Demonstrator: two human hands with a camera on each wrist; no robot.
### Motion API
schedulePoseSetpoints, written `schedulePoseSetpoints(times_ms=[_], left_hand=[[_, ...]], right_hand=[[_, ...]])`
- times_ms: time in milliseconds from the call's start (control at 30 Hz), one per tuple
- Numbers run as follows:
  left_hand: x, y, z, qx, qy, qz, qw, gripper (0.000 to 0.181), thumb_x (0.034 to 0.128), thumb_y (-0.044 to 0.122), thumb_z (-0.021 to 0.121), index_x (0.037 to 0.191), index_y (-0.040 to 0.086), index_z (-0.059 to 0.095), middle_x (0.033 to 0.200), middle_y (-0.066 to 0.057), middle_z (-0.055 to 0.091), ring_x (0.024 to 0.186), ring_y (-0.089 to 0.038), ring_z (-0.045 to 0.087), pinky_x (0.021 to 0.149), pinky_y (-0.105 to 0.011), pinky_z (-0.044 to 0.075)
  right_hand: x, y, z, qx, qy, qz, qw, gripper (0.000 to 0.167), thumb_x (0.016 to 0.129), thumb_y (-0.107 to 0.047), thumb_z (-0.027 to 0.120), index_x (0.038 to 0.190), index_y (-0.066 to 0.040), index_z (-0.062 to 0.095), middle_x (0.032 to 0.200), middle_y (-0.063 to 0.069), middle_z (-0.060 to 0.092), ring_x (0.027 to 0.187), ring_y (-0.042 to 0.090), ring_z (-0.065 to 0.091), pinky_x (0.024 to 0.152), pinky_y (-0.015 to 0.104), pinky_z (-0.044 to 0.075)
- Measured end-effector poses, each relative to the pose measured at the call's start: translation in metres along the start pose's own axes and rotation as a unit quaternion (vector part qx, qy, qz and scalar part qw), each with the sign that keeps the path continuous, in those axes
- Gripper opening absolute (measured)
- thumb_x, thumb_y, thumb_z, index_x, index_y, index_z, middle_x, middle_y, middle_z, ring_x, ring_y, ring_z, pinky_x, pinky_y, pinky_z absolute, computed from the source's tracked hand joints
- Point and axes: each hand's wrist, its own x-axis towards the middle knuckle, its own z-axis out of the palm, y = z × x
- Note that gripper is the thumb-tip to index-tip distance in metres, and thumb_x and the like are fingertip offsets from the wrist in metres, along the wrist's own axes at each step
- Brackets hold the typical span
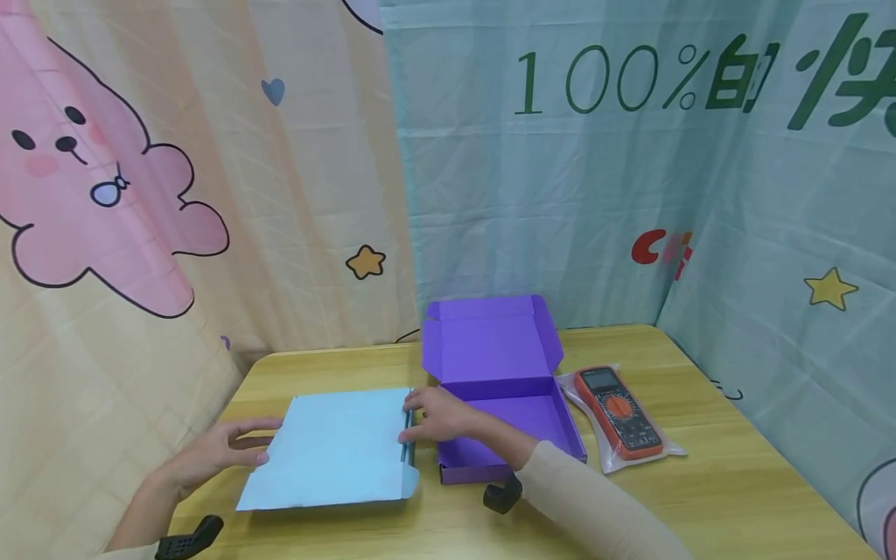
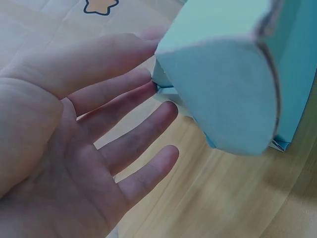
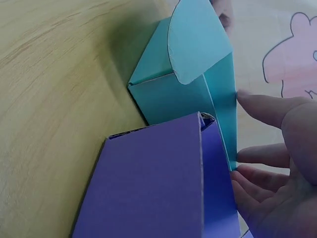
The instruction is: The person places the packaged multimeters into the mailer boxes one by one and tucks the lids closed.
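Curtain [image 1: 532,179] reads "100%的"; left hand [image 1: 217,453], right hand [image 1: 442,414] — fingers loosely spread — touch blue box [image 1: 337,447].

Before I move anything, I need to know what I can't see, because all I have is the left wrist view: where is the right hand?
Observer: The right hand is at the right edge of the light-blue box, its fingertips touching that edge.

Operator: Understood. My picture stops at the blue box, so what is just to the right of it?

Observer: A purple box is there, with its lid raised at the back.
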Motion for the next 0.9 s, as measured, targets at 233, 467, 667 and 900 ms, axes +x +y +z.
schedulePoseSetpoints(times_ms=[233, 467, 667, 900], left_hand=[[-0.001, -0.004, 0.002, -0.008, 0.002, 0.01, 0.9999, 0.056, 0.104, 0.005, 0.059, 0.151, -0.015, 0.036, 0.157, -0.036, 0.03, 0.122, 0.002, 0.056, 0.097, -0.03, 0.053], [-0.001, -0.009, 0.006, 0.008, 0.003, 0.021, 0.9997, 0.057, 0.1031, 0.004, 0.061, 0.151, -0.014, 0.037, 0.159, -0.036, 0.027, 0.124, -0.001, 0.056, 0.098, -0.032, 0.054], [0.004, -0.007, 0.011, 0.068, 0.015, 0.008, 0.9976, 0.057, 0.1006, 0.008, 0.067, 0.149, -0.011, 0.043, 0.157, -0.041, 0.021, 0.133, -0.048, 0.049, 0.093, -0.035, 0.056], [0.009, 0.006, 0.014, 0.099, 0.001, -0.011, 0.995, 0.056, 0.0988, 0.01, 0.07, 0.144, -0.011, 0.045, 0.149, -0.043, 0.032, 0.126, -0.067, 0.041, 0.088, -0.041, 0.056]], right_hand=[[0.0, -0.001, 0.005, -0.066, 0.008, -0.018, 0.9976, 0.054, 0.094, -0.039, 0.078, 0.129, 0.001, 0.07, 0.139, 0.012, 0.062, 0.133, 0.025, 0.054, 0.114, 0.038, 0.04], [0.0, 0.0, 0.009, -0.076, 0.009, -0.005, 0.9971, 0.055, 0.091, -0.041, 0.08, 0.129, -0.002, 0.071, 0.141, 0.011, 0.061, 0.133, 0.026, 0.053, 0.117, 0.045, 0.035], [0.0, -0.002, 0.009, -0.132, -0.006, -0.016, 0.9911, 0.054, 0.092, -0.044, 0.079, 0.127, -0.003, 0.072, 0.139, 0.009, 0.062, 0.132, 0.022, 0.053, 0.114, 0.036, 0.039], [0.01, -0.015, -0.002, -0.227, -0.041, -0.043, 0.9721, 0.037, 0.088, -0.046, 0.081, 0.083, -0.012, 0.069, 0.096, -0.003, 0.061, 0.084, 0.01, 0.054, 0.071, 0.02, 0.046]])
